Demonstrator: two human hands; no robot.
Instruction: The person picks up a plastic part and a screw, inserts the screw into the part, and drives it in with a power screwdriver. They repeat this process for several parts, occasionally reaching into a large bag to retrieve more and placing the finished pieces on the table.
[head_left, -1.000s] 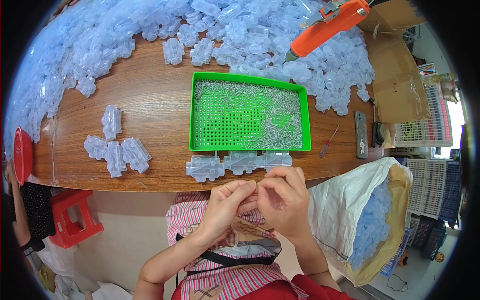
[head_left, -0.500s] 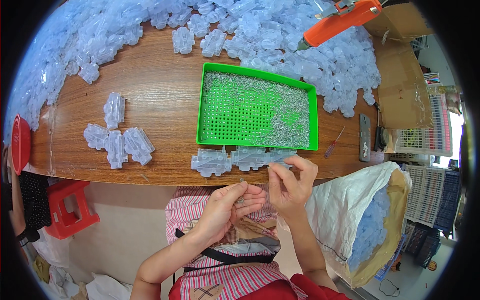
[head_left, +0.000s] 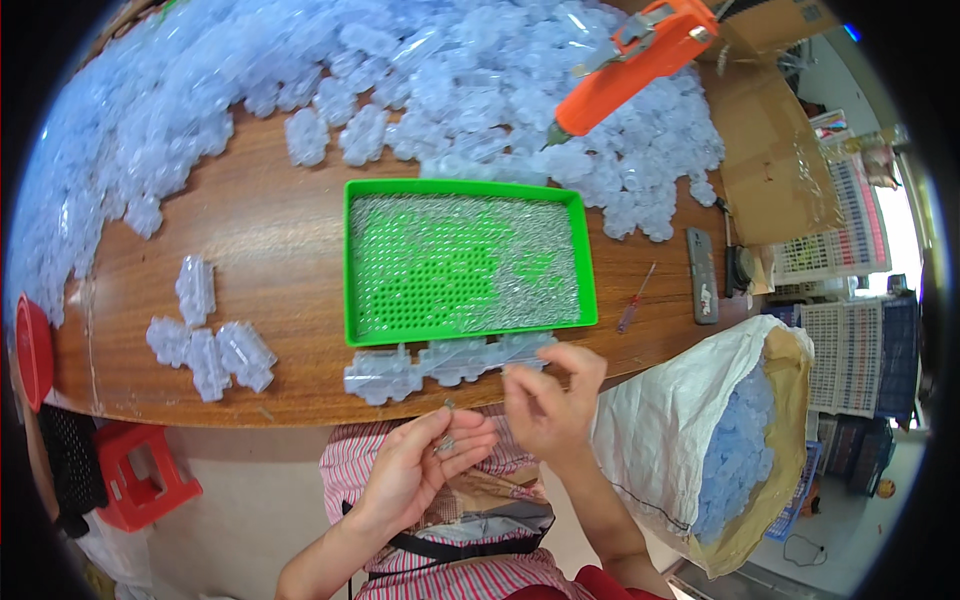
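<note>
Below the table's front edge, my left hand [head_left: 425,455] is cupped palm up around a few small metal screws [head_left: 445,443]. One more small piece shows at its thumb tip. My right hand [head_left: 553,405] is at the right end of a row of clear plastic housings, its thumb and forefinger pinched; whatever lies between them is too small to make out. The row has a left housing [head_left: 383,376], a middle housing [head_left: 455,360] and a right housing [head_left: 520,349], partly behind my right fingers. Just behind it stands a green perforated tray [head_left: 350,262] with many loose screws [head_left: 540,255].
A big heap of clear plastic housings [head_left: 270,60] covers the table's back. An orange electric screwdriver [head_left: 630,75] hangs over it. Several housings [head_left: 208,365] lie left. Rightward are a small screwdriver [head_left: 636,300], a phone [head_left: 702,275] and a white sack [head_left: 650,430]. A red stool [head_left: 140,475] stands lower left.
The whole view has shifted, so table and tray appear lower and further left. My left hand still cups the screws; my right hand stays by the right housing, fingers pinched.
</note>
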